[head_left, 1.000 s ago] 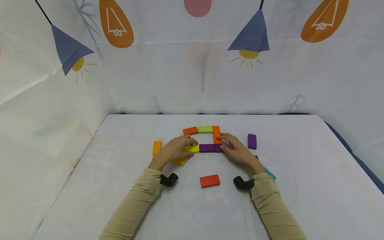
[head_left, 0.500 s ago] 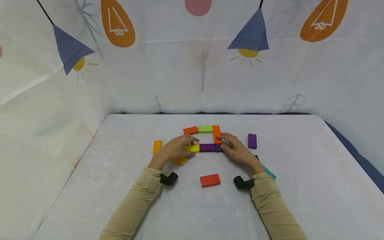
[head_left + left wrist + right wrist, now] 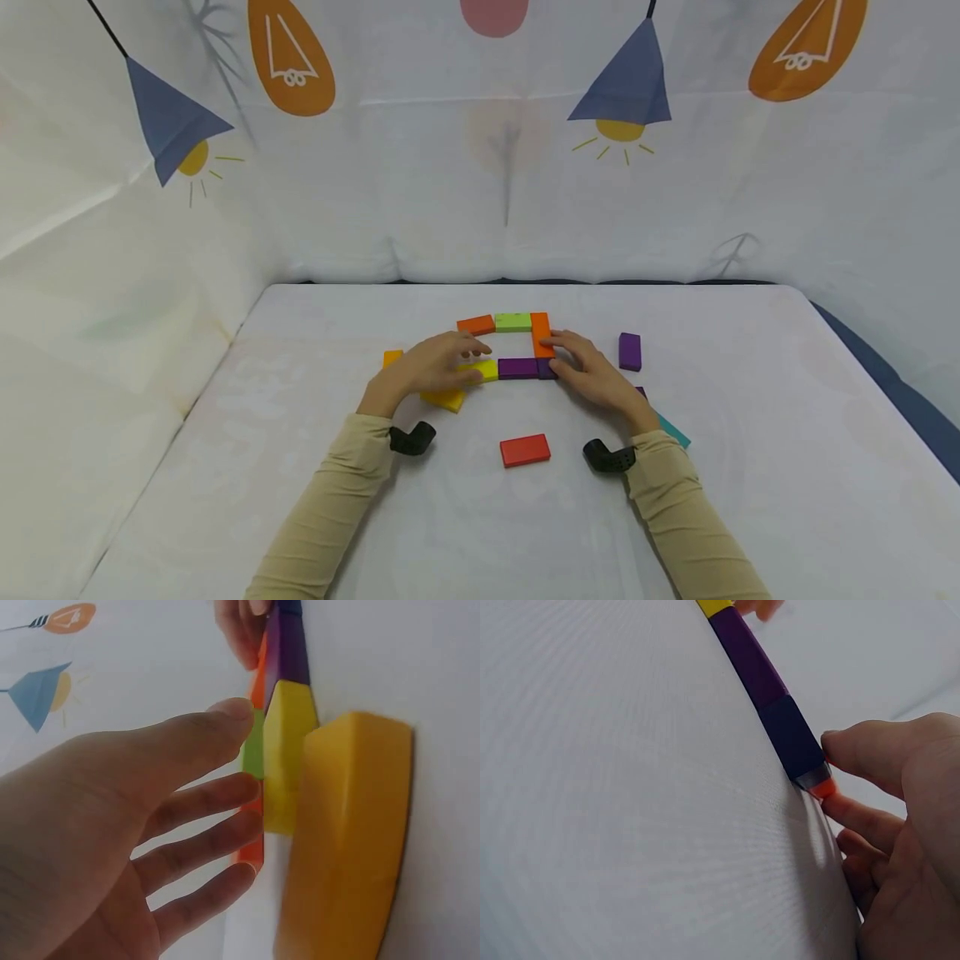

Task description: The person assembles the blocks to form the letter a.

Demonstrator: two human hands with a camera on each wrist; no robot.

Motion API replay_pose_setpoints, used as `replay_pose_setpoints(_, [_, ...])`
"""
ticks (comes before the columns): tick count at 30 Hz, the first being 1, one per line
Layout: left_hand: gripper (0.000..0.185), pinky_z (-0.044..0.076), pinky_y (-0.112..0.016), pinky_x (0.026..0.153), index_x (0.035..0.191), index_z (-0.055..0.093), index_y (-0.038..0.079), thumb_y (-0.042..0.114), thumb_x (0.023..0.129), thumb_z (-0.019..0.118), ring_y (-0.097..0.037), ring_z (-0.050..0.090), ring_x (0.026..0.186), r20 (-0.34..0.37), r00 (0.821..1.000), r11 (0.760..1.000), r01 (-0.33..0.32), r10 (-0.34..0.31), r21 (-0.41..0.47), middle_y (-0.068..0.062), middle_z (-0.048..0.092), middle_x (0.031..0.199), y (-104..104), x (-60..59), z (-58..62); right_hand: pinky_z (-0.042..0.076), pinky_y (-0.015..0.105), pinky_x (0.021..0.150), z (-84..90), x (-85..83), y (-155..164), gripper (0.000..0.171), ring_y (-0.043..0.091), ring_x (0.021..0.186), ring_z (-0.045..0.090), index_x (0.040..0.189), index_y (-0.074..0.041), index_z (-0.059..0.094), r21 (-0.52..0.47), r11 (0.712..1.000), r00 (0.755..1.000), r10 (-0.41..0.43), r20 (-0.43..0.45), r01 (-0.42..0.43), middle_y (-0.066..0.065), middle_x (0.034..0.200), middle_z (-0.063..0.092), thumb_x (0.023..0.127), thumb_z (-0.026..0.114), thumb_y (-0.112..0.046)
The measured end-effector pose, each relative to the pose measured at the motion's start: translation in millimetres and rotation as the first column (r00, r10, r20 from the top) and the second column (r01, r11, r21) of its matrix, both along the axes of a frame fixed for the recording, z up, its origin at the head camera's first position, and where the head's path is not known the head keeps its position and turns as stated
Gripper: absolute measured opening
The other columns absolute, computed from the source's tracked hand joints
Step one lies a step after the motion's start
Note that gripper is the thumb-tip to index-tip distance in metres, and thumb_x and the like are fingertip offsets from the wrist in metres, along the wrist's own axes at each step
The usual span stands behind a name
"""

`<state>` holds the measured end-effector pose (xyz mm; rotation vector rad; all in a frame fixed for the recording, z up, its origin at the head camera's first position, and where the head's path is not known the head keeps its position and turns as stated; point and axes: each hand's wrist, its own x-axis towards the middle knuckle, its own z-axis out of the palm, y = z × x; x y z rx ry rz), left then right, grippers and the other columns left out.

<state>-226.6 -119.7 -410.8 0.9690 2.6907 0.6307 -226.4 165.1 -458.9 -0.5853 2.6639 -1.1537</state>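
Observation:
Flat coloured blocks form a rectangle outline on the white table (image 3: 300, 467): an orange block (image 3: 476, 325), a green block (image 3: 513, 322), an upright orange block (image 3: 541, 335), a purple block (image 3: 517, 367) and a lime-yellow block (image 3: 483, 370). My left hand (image 3: 431, 367) hovers with straight, spread fingers (image 3: 202, 802) over the lime-yellow block (image 3: 289, 750), beside a yellow block (image 3: 349, 832). My right hand (image 3: 592, 371) rests at the rectangle's right corner. Its thumb (image 3: 862, 754) touches the end of a dark purple block (image 3: 791, 739), and a finger lies against the upright orange block (image 3: 823, 789).
Loose blocks lie around: a red block (image 3: 525, 450) near me between my forearms, a lone purple block (image 3: 630, 351) at the right, a teal block (image 3: 672, 432) partly under my right wrist, and an orange block (image 3: 391, 357) behind my left hand. Fabric walls enclose the table.
My left hand and wrist have drawn slightly left and back, now covering more of the orange block at the left. My right hand has stayed in place.

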Motion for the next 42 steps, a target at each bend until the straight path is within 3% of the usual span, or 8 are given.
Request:
replay_pose_setpoints(9, [0.040, 0.043, -0.036, 0.089, 0.120, 0.054, 0.017, 0.036, 0.085, 0.056, -0.017, 0.050, 0.105, 0.055, 0.990, 0.991, -0.132, 0.131, 0.016, 0.001, 0.054, 0.113, -23, -4.3, 8.0, 0.016, 0.054, 0.105, 3.1, -1.3, 1, 0.039, 0.029, 0.136, 0.015, 0.129, -0.024, 0.042, 0.020, 1.000, 1.000, 0.006, 0.000, -0.006, 0.005, 0.145, 0.027, 0.091, 0.046, -0.032])
replay_pose_setpoints(17, [0.040, 0.041, -0.039, 0.090, 0.120, 0.054, 0.014, 0.030, 0.084, 0.059, -0.022, 0.049, 0.107, 0.036, 0.992, 0.990, -0.124, 0.122, 0.061, -0.004, 0.054, 0.117, -45, -11.0, 11.7, 0.025, 0.048, 0.104, 12.2, -3.6, 8, 0.040, 0.025, 0.130, 0.030, 0.129, -0.023, 0.043, -0.012, 1.000, 1.000, -0.013, -0.013, 0.013, 0.003, 0.140, 0.035, 0.090, 0.048, -0.031])
replay_pose_setpoints(26, [0.046, 0.040, -0.041, 0.091, 0.123, 0.051, 0.016, 0.032, 0.082, 0.062, -0.024, 0.046, 0.112, 0.080, 0.977, 0.979, -0.201, 0.198, 0.032, -0.006, 0.050, 0.120, -66, -12.0, 14.0, 0.033, 0.048, 0.099, 21.8, -2.0, 26, 0.038, 0.024, 0.124, 0.037, 0.127, -0.017, 0.045, -0.027, 1.000, 0.993, -0.017, -0.114, 0.014, 0.004, 0.134, 0.041, 0.090, 0.050, -0.025])
replay_pose_setpoints(33, [0.053, 0.038, -0.043, 0.092, 0.125, 0.049, 0.018, 0.036, 0.078, 0.064, -0.025, 0.043, 0.115, 0.125, 0.962, 0.969, -0.247, 0.242, 0.022, -0.007, 0.047, 0.124, -82, -10.3, 15.5, 0.036, 0.049, 0.095, 27.8, -2.4, 44, 0.041, 0.026, 0.114, 0.042, 0.128, -0.018, 0.043, 0.032, 0.999, 0.990, -0.029, -0.141, 0.034, 0.004, 0.134, 0.041, 0.090, 0.049, -0.029])
replay_pose_setpoints(38, [0.053, 0.039, -0.043, 0.092, 0.126, 0.049, 0.017, 0.037, 0.078, 0.064, -0.026, 0.043, 0.116, 0.121, 0.966, 0.973, -0.231, 0.227, 0.026, -0.007, 0.047, 0.124, -85, -9.8, 15.9, 0.033, 0.052, 0.096, 29.1, -1.8, 63, 0.042, 0.029, 0.117, 0.040, 0.129, -0.017, 0.042, 0.062, 0.996, 0.987, -0.056, -0.150, 0.066, 0.007, 0.134, 0.040, 0.089, 0.051, -0.028])
replay_pose_setpoints(42, [0.051, 0.040, -0.043, 0.090, 0.124, 0.051, 0.017, 0.034, 0.079, 0.065, -0.025, 0.044, 0.113, 0.105, 0.974, 0.977, -0.206, 0.201, 0.049, -0.007, 0.049, 0.123, -83, -8.6, 19.7, 0.026, 0.056, 0.098, 27.9, -3.1, 78, 0.043, 0.035, 0.127, 0.031, 0.129, -0.011, 0.041, 0.072, 0.995, 0.984, -0.056, -0.167, 0.069, 0.013, 0.134, 0.038, 0.089, 0.052, -0.025])
